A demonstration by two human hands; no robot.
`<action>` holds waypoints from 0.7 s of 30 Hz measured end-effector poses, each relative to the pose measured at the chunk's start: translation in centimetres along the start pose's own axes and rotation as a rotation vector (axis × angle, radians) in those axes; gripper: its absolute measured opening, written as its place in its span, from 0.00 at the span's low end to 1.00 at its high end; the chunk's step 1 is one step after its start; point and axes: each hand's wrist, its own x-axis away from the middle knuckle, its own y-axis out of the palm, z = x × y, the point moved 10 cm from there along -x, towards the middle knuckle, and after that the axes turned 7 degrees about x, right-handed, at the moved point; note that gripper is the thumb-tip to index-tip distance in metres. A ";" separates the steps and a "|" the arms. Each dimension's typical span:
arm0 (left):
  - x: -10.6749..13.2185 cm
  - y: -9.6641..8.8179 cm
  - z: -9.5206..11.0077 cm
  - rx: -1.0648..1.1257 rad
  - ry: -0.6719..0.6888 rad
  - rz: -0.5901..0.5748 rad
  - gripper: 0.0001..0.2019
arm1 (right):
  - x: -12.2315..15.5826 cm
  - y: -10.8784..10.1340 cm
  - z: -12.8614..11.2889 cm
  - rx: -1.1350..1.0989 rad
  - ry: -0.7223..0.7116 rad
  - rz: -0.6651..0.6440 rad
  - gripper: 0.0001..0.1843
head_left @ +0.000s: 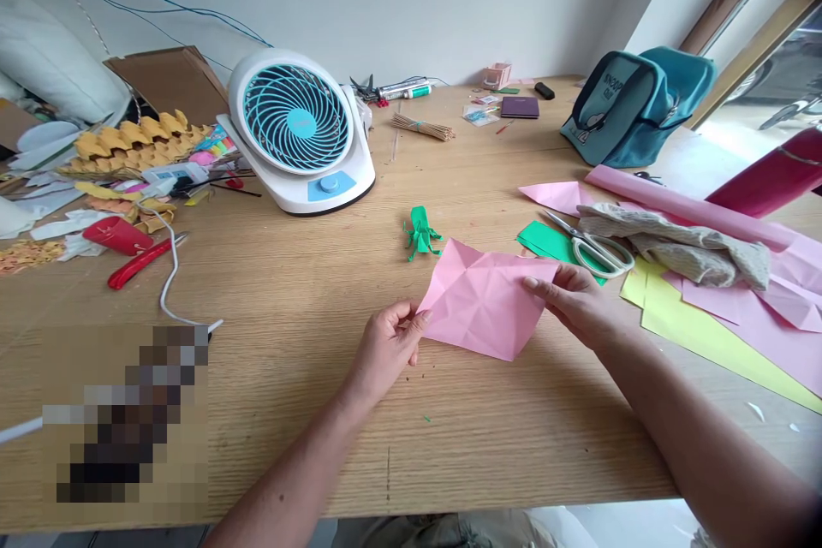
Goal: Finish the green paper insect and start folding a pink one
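A creased sheet of pink paper (485, 300) is held up above the wooden table, unfolded but crossed by several fold lines. My left hand (393, 338) pinches its left edge between thumb and fingers. At the upper right edge my right hand (574, 300) grips it, thumb on top. Just behind the paper stands a small green folded-paper figure (420, 233) with thin legs. Scissors (594, 248) with pale handles lie beyond my right hand, partly over green paper (545, 240).
A white and blue fan (299, 124) stands at the back. Yellow paper (699, 338), a grey cloth (681, 244) and a pink roll (681, 205) lie right, near a teal bag (633, 107). At left are a red-handled cutter (145, 264), a white cable (172, 265) and paper clutter.
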 end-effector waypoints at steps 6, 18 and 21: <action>0.6 -1.2 2.3 0.174 0.122 0.119 0.15 | 0.6 -0.5 -3.2 0.123 -0.127 -0.009 0.21; 2.7 0.8 6.3 -0.235 0.546 0.008 0.05 | 2.2 0.1 -5.7 0.259 -0.365 -0.291 0.16; 2.3 0.9 5.6 -0.292 0.492 0.044 0.06 | 2.0 0.6 -5.3 0.387 -0.319 -0.299 0.16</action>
